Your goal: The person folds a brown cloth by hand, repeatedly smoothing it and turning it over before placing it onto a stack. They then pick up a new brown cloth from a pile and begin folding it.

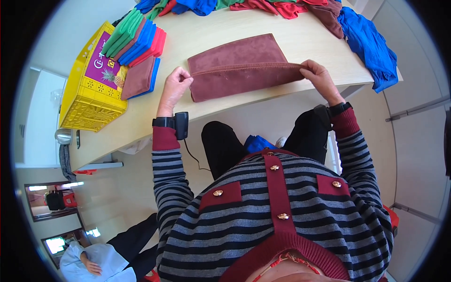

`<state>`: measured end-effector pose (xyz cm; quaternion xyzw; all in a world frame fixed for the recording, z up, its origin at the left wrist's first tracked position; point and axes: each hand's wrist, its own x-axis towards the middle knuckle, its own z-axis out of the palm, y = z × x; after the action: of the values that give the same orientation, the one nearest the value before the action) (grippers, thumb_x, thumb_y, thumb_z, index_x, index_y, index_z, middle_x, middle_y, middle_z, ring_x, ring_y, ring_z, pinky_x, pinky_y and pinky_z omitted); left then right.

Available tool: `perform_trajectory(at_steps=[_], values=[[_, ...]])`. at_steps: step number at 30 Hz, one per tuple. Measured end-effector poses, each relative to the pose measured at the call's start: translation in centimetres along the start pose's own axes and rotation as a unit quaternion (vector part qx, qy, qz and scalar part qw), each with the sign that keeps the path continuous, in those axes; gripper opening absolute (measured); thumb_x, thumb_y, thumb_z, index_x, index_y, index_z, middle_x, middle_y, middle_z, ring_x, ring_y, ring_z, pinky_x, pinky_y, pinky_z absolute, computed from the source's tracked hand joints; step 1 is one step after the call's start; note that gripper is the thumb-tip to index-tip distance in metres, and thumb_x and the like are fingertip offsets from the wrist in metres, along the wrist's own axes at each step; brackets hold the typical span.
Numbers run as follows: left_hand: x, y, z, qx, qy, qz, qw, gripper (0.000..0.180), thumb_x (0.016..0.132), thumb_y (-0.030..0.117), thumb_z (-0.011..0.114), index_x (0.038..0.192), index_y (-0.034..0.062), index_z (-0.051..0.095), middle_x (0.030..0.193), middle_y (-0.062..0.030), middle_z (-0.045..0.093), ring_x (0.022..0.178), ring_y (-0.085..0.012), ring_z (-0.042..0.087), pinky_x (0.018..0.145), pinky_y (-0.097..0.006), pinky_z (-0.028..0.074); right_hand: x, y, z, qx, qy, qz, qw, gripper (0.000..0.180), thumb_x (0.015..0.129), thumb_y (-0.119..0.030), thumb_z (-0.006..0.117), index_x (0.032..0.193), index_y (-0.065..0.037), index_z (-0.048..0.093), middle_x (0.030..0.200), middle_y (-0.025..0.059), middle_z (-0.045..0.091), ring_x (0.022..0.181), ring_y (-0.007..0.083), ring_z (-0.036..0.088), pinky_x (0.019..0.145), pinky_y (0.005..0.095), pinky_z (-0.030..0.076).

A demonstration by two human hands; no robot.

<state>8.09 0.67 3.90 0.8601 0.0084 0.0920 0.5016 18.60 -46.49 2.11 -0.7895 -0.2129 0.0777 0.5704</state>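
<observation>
— On the table (171, 44), near the front edge: what's lying there?
— Brownish-red cloth (244, 83), folded. Back part flat; a stitched edge runs taut across it from one of my hands to the other.
— Left hand?
— My left hand (176, 87) pinches the left end of that edge, thumb against fingers.
— Right?
— My right hand (320, 80) has the right end, same sort of pinch. Hands wide apart, cloth between them.
— On the wrists?
— Dark strap with a black box (181, 125) on the left, another black device (323, 116) on the right. A thin cable (193, 157) hangs below the left one.
— Left of the cloth?
— Stack of folded cloths (136, 41), green, brown, blue and red, with a lower brown-and-blue pile (139, 77) just nearer me. Both next to a yellow crate (96, 101); can't tell if they touch it.
— Far side?
— Loose heap of cloths (268, 6), mixed colours. At the right, a crumpled blue cloth (369, 51) droops over the table edge.
— Anyone else?
— Someone in a pale blue top (101, 261), lower left, well away from the table, one hand resting on the front of it.
</observation>
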Motion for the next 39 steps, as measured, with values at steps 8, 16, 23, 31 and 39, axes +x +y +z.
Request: perform_trajectory(at_steps=[8, 16, 23, 31, 39], values=[[-0.6, 9.2, -5.3, -0.058, 0.043, 0.103, 0.992, 0.015, 0.087, -0.002, 0.067, 0.086, 0.0059, 0.054, 0.089, 0.0023, 0.055, 0.082, -0.0054, 0.054, 0.076, -0.022, 0.047, 2.9, -9.3, -3.3, -0.022, 0.003, -0.126, 0.992, 0.014, 0.099, -0.011, 0.061, 0.109, -0.002, 0.064, 0.095, -0.0031, 0.061, 0.091, 0.0057, 0.055, 0.083, 0.0208, 0.046], [-0.6, 18.7, -9.1, -0.029, 0.111, 0.173, 0.978, 0.013, 0.088, -0.004, 0.066, 0.088, 0.0057, 0.057, 0.097, -0.0003, 0.056, 0.091, -0.0057, 0.054, 0.085, -0.021, 0.046, 6.7, -15.9, -7.8, -0.084, 0.041, -0.269, 0.958, 0.018, 0.099, -0.014, 0.063, 0.114, -0.003, 0.065, 0.098, -0.0032, 0.062, 0.096, 0.0063, 0.058, 0.088, 0.0214, 0.047], [-1.2, 22.1, -10.7, -0.043, 0.125, 0.165, 0.977, 0.012, 0.087, 0.000, 0.067, 0.086, 0.0063, 0.058, 0.099, -0.0013, 0.058, 0.092, -0.0068, 0.055, 0.087, -0.022, 0.046, 7.2, -19.6, -8.7, 0.040, 0.012, -0.195, 0.980, 0.022, 0.101, -0.016, 0.061, 0.118, -0.004, 0.066, 0.104, -0.0013, 0.065, 0.100, 0.0082, 0.061, 0.095, 0.0230, 0.049], [-0.7, 21.0, -11.3, -0.036, 0.084, 0.161, 0.983, 0.013, 0.085, 0.001, 0.068, 0.084, 0.0072, 0.057, 0.101, -0.0031, 0.058, 0.094, -0.0079, 0.054, 0.089, -0.025, 0.045, 7.9, -18.4, -9.2, 0.015, -0.019, -0.204, 0.979, 0.021, 0.101, -0.016, 0.061, 0.117, -0.004, 0.066, 0.105, -0.0011, 0.065, 0.100, 0.0086, 0.061, 0.094, 0.0227, 0.049], [-1.3, 20.4, -10.8, -0.045, 0.103, 0.150, 0.982, 0.013, 0.085, 0.000, 0.068, 0.083, 0.0068, 0.057, 0.100, -0.0035, 0.058, 0.094, -0.0082, 0.055, 0.090, -0.025, 0.045, 8.1, -18.0, -9.0, 0.016, -0.030, -0.189, 0.981, 0.021, 0.100, -0.015, 0.062, 0.116, -0.002, 0.066, 0.102, -0.0008, 0.065, 0.099, 0.0075, 0.061, 0.092, 0.0208, 0.049]])
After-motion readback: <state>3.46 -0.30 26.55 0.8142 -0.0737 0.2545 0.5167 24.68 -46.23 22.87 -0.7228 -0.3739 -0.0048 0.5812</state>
